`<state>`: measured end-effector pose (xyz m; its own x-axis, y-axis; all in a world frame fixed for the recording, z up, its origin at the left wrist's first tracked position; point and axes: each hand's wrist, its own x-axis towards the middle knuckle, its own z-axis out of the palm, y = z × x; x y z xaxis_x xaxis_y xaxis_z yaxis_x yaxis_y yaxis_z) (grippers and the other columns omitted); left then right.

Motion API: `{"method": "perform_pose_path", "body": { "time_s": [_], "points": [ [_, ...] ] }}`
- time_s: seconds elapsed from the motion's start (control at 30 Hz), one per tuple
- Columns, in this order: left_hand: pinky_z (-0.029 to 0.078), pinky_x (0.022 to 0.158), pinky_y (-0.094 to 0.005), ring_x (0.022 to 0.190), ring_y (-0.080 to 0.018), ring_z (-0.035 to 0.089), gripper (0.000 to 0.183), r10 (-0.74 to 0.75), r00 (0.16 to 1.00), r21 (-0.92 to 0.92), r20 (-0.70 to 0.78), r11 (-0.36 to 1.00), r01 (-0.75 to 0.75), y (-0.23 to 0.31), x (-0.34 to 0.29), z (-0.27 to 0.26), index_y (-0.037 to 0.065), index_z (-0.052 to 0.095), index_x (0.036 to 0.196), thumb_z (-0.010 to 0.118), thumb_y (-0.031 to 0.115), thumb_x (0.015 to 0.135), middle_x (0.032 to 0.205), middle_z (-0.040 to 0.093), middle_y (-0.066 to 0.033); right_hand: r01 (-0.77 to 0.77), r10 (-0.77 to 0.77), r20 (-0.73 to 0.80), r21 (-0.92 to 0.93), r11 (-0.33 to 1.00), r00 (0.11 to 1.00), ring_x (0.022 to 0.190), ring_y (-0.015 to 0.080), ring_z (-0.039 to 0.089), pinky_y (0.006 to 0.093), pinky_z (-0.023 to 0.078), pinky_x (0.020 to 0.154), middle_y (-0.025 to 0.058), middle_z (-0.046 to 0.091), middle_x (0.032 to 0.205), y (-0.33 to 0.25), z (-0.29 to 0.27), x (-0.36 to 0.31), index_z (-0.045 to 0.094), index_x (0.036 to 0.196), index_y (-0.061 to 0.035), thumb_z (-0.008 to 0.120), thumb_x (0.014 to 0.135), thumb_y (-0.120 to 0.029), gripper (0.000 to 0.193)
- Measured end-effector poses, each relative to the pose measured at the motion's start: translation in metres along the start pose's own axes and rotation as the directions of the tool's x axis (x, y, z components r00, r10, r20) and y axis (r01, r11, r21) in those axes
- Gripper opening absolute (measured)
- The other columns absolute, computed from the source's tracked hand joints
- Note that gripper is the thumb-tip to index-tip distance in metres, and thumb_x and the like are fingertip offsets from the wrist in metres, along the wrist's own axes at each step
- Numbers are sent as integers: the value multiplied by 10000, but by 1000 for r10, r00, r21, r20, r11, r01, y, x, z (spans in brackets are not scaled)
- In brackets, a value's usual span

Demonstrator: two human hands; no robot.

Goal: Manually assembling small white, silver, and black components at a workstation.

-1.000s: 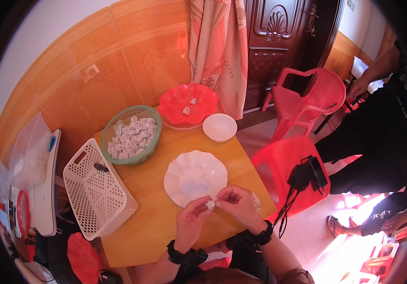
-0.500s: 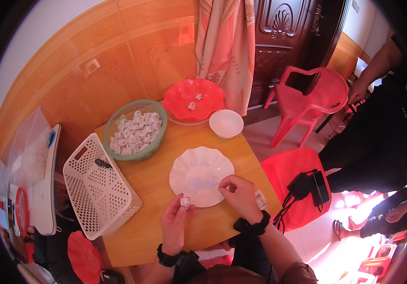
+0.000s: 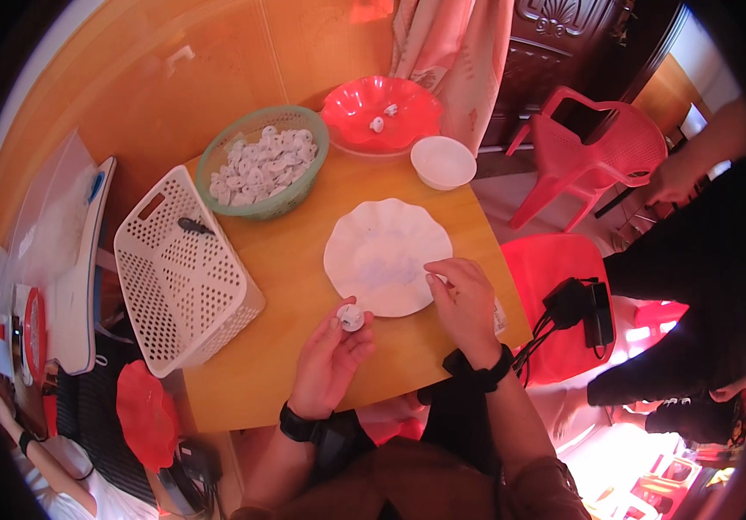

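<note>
My left hand (image 3: 331,360) holds a small white round plastic part (image 3: 352,318) between thumb and fingers, in front of the plate. My right hand (image 3: 466,303) is closed in a pinch at the right edge of the white wavy-rimmed plate (image 3: 373,225); whatever is in its fingertips is too small to name. Tiny pale bluish pieces (image 3: 381,269) lie scattered on the plate. Behind on the left, a green basket (image 3: 282,205) is heaped with similar white parts (image 3: 264,165). A red wavy bowl (image 3: 360,94) holds two small white parts (image 3: 377,124).
A white bowl (image 3: 444,163) stands right of the red one. On the left is a white perforated basket (image 3: 191,299) with a small dark object (image 3: 192,226) inside. A red stool (image 3: 555,364) bears black adapters (image 3: 568,303). People are at both sides; a pink chair (image 3: 598,143) stands behind.
The view has tilted so the table sits higher. The white part in my left hand has turned, showing its round face. My right hand stays pinched by the plate. A person's arm appears lower left.
</note>
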<state>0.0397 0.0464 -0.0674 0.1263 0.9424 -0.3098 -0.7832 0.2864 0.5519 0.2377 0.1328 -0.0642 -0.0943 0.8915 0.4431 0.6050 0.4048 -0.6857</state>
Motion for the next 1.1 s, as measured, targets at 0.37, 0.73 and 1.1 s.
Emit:
{"method": "perform_pose_path", "body": {
  "time_s": [0.37,0.73,1.1],
  "points": [
    [499,818,-323,899,-167,587,401,-126,990,-143,62,981,134,-17,-11,-8,34,453,1270,354,321,1008,1033,602,-86,-182,116,240,274,944,964,747,205,598,304,486,630,74,633,876,-46,-15,-62,642,991,-47,701,758,-77,241],
    [516,785,-332,850,-167,595,472,-131,991,-145,42,980,136,-23,-26,-13,7,505,1196,353,407,996,966,603,-88,-152,75,330,215,965,941,768,162,590,264,489,636,74,627,939,-42,-11,-78,620,1041,-46,747,707,-74,359],
    [504,784,-329,858,-166,582,393,-159,987,-80,35,984,162,-34,-31,-10,17,526,1124,413,367,987,976,605,-95,-117,19,249,383,916,968,861,233,617,312,518,683,103,620,1019,-52,5,-82,592,1096,-40,796,653,-119,494]
  ]
}}
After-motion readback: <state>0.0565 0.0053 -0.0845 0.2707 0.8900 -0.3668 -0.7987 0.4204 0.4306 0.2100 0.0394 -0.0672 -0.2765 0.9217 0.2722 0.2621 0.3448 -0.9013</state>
